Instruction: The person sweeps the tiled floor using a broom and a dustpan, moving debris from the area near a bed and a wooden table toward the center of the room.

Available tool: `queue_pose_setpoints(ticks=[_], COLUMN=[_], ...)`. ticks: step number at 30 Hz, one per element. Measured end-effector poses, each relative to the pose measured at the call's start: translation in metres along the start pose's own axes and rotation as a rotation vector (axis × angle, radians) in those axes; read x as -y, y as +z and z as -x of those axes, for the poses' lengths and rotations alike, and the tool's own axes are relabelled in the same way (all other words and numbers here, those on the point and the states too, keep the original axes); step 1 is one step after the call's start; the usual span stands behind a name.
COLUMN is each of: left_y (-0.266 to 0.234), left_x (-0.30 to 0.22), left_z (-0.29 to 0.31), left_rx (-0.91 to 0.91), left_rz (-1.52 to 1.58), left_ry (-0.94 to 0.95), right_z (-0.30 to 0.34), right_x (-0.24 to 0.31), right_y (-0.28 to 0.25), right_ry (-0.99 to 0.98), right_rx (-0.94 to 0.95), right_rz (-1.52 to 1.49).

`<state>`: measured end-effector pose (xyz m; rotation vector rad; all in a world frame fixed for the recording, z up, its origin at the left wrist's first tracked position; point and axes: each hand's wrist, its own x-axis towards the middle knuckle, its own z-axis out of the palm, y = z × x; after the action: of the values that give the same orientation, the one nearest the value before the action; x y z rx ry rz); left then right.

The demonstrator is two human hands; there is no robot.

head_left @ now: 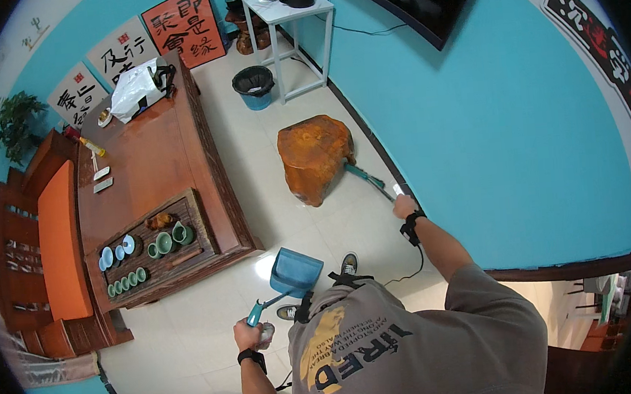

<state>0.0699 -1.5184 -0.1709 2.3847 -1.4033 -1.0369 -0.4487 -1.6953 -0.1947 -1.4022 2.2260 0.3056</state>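
My left hand [250,337] grips the teal handle of a blue dustpan [294,271], which hangs just above the pale tiled floor in front of my feet. My right hand [405,205] reaches out to the right and holds the handle of a teal broom [367,177]. The broom's head disappears behind an orange tree-stump stool [316,156] near the blue wall. Both wrists wear black straps.
A long wooden tea table [157,157] stands to the left, with a tray of green cups [149,251] and a white bag [135,89]. An orange-cushioned bench [59,239] lies beyond it. A black waste bin [253,85] and a white side table [295,28] stand at the back.
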Motion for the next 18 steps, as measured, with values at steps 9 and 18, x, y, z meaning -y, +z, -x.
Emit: queue_pose_setpoints(ticks=[9, 18], left_y=[0.017, 0.021], left_x=[0.007, -0.002], left_z=[0.009, 0.027], left_rx=[0.043, 0.103], left_rz=[0.002, -0.012], left_ry=[-0.081, -0.021], right_z=[-0.009, 0.088], right_x=[0.016, -0.044], right_y=[0.072, 0.079], right_ry=[-0.139, -0.463], right_rx=[0.19, 0.177], right_rz=[0.008, -0.058])
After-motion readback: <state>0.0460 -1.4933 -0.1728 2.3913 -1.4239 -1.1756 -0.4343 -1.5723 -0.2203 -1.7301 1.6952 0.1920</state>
